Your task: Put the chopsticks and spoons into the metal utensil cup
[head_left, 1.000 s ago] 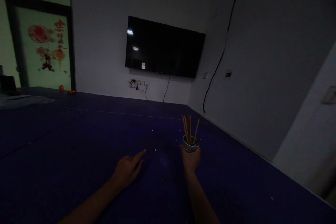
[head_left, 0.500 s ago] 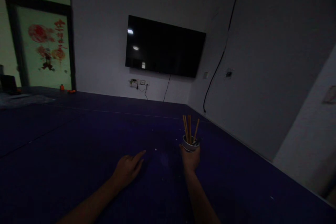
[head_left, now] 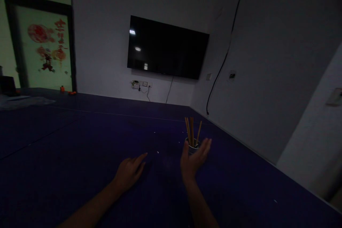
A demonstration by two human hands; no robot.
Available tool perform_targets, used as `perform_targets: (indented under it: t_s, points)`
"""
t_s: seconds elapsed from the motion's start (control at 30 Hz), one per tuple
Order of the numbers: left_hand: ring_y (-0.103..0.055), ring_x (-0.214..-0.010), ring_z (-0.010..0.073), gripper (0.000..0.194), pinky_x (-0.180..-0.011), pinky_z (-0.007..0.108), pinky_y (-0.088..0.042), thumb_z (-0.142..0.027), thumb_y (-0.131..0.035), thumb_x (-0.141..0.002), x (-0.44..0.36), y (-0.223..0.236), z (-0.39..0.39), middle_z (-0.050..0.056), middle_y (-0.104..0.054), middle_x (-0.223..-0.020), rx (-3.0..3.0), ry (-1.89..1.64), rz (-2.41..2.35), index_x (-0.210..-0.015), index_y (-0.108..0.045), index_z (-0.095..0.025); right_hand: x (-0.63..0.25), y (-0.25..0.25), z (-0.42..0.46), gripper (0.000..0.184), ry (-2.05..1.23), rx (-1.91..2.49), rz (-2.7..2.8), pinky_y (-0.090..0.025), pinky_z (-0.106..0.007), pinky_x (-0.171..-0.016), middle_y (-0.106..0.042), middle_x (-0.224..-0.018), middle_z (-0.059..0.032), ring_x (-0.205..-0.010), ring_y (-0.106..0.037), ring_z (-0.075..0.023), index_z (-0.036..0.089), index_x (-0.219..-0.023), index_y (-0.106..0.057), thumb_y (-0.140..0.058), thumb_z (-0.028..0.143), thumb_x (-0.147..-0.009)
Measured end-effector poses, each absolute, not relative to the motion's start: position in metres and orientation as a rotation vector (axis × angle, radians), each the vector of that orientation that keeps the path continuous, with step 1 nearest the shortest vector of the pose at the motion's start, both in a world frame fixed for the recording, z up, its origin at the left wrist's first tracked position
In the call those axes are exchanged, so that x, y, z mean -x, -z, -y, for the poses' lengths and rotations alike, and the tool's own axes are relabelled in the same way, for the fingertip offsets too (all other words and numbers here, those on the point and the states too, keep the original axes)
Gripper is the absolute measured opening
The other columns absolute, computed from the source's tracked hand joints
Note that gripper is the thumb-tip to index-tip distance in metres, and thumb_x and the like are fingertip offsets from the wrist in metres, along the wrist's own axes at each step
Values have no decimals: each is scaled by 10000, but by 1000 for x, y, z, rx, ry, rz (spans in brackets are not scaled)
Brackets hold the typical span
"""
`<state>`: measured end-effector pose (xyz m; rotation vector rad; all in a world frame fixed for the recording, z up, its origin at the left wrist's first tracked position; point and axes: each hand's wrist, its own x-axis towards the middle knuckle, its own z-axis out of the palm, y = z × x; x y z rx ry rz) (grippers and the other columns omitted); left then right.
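A pale cup (head_left: 192,150) stands upright on the dark blue-purple table (head_left: 160,192). Several wooden chopsticks (head_left: 191,131) rise out of it, one leaning right. Just in front of the cup is my right hand (head_left: 192,162), its thumb and fingers spread around the cup's near side and its grip loosened; part of the cup is hidden behind it. My left hand (head_left: 129,174) rests on the table to the left, holding nothing, with its fingers extended and slightly apart. Small white scraps (head_left: 157,152) lie between the hands and the cup.
Clear plastic sheeting (head_left: 25,102) and a dark box-like thing (head_left: 7,84) lie at the far left. Small orange objects (head_left: 62,88) sit near the glass door. A wall-mounted television (head_left: 167,48) is ahead, and a black cable (head_left: 224,60) hangs down the right wall.
My right hand has opened from its grip on the cup, its fingers spreading outward to the right. The cup stays in about the same spot. My left hand has barely moved.
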<state>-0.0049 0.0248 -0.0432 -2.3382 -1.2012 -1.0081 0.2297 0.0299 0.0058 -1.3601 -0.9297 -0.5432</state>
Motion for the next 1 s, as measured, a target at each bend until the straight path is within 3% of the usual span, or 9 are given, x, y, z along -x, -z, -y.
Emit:
perform_targets:
  t_s: [0.07,0.13,0.27,0.37,0.47,0.67,1.0]
  points:
    - [-673,-708,157,401,-672,273,-515,-338,-290,-940,5,43,-24,56,-728,-927,2341,1036,1202,-1250,-509,-210,-213,-5,-23,517,476,1240,1231,-337,-479,-963,-501,-1287,-174,-1222,-421,-285,132,-1294,-467,-275,458,-942]
    - [-677,-779,163,410,-706,275,-516,-358,-314,-933,6,41,-23,67,-716,-993,2352,1056,1215,-1274,-484,-208,-194,1,-17,481,323,1134,1582,-401,-385,-887,-646,-1052,-116,-1018,-567,-214,170,-1101,-609,-188,363,-972]
    - [-670,-805,174,397,-726,293,-512,-343,-372,-906,8,38,-22,72,-710,-988,2425,961,1236,-1256,-493,-198,-162,15,-8,528,177,1081,2213,-412,-279,-706,-665,-724,-43,-706,-598,-156,206,-767,-644,-185,352,-983]
    - [-663,-735,183,269,-681,299,-499,-244,-381,-886,7,37,-22,64,-718,-883,2515,776,1249,-993,-620,-181,-152,19,-6,485,153,1170,2333,-381,-259,-628,-670,-751,-40,-699,-598,-158,199,-780,-624,-223,387,-980]
    - [-640,-648,172,243,-630,280,-467,-158,-373,-868,5,37,-22,50,-706,-769,2532,691,1302,-806,-608,-179,-153,19,-6,465,132,1248,2352,-358,-252,-607,-672,-767,-39,-703,-601,-158,200,-802,-617,-234,395,-980]
    - [-632,-671,165,201,-629,264,-443,-103,-405,-832,3,35,-21,46,-699,-788,2560,653,1312,-809,-589,-179,-153,16,-4,408,72,1268,2341,-342,-248,-610,-683,-802,-32,-731,-616,-159,207,-846,-609,-268,388,-976]
    - [-586,-567,152,229,-574,247,-428,-143,-370,-855,4,37,-21,25,-645,-629,2465,695,1302,-753,-572,-182,-151,14,-3,396,-7,1256,2312,-328,-246,-583,-684,-787,-21,-709,-626,-148,203,-834,-598,-284,396,-979]
